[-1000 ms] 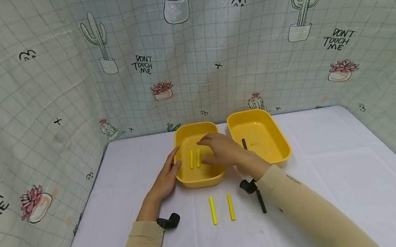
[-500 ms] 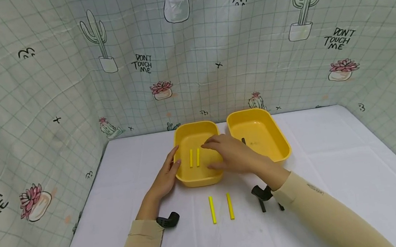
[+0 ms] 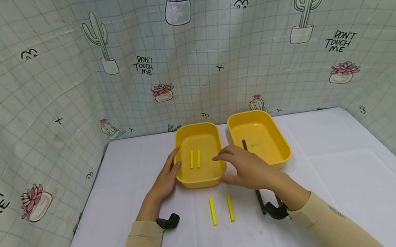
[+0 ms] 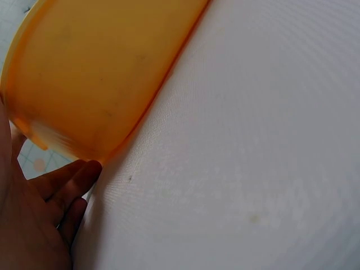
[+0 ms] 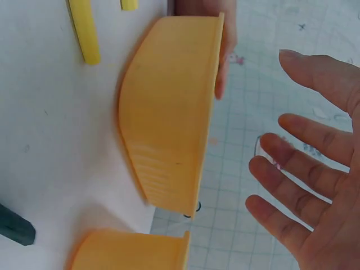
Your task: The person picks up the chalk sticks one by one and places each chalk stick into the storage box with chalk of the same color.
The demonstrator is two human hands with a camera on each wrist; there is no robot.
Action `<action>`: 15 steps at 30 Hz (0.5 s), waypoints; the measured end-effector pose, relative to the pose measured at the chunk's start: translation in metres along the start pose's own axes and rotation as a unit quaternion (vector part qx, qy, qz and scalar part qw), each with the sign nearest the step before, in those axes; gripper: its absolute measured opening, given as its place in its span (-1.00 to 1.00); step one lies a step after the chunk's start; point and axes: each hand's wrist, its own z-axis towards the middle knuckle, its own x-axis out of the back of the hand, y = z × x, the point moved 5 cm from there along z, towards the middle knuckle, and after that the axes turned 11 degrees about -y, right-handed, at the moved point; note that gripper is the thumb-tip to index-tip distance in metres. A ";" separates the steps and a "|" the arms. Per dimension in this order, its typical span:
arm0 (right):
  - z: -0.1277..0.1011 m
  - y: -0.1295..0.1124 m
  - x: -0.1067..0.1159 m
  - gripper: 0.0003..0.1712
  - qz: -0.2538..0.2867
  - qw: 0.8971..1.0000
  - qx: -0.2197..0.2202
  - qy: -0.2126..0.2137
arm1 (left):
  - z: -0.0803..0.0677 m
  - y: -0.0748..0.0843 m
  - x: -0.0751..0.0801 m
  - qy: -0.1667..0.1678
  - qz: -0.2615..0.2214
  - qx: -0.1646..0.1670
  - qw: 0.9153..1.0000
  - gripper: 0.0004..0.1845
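Observation:
In the head view my left hand [image 3: 164, 178] rests against the left side of a yellow plastic tray [image 3: 204, 180], with its fingers stretched along the wall and rim. The left wrist view shows fingertips [image 4: 90, 170] touching the tray's lower edge. Two short yellow sticks [image 3: 191, 160] lie side by side inside this tray. Over the tray's right rim hovers my right hand [image 3: 248, 169], its fingers spread and relaxed, holding nothing. A second yellow tray [image 3: 272, 140] stands to the right, partly hidden by that hand, with a black stick [image 3: 245, 144] inside.
Two more yellow sticks, a left one [image 3: 212, 211] and a right one [image 3: 230, 208], lie on the white tablecloth [image 3: 182, 246] in front. Black sticks [image 3: 260, 201] lie near my right wrist, partly covered. A patterned curtain [image 3: 212, 49] rises behind the table.
My right hand has drawn back rightward and toward me from above the left tray, its fingers spread. The left hand and the yellow sticks have stayed put.

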 end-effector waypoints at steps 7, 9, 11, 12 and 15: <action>-0.015 0.000 -0.011 -0.35 0.018 1.000 0.002 0.001 | 0.000 -0.003 -0.001 0.002 -0.006 0.004 1.000 -0.42; -0.018 -0.001 -0.014 -0.36 0.018 1.000 0.006 0.002 | 0.000 -0.003 0.000 -0.001 -0.005 0.002 1.000 -0.41; -0.020 -0.001 -0.016 -0.37 0.014 1.000 0.010 0.005 | 0.000 -0.001 0.001 -0.004 -0.004 0.001 1.000 -0.41; -0.021 -0.001 -0.017 -0.37 0.015 1.000 0.010 0.005 | 0.000 -0.001 0.001 -0.004 -0.005 0.002 1.000 -0.41; -0.024 -0.001 -0.021 -0.38 0.019 1.000 0.009 0.002 | 0.000 0.000 0.001 -0.003 -0.007 0.004 1.000 -0.41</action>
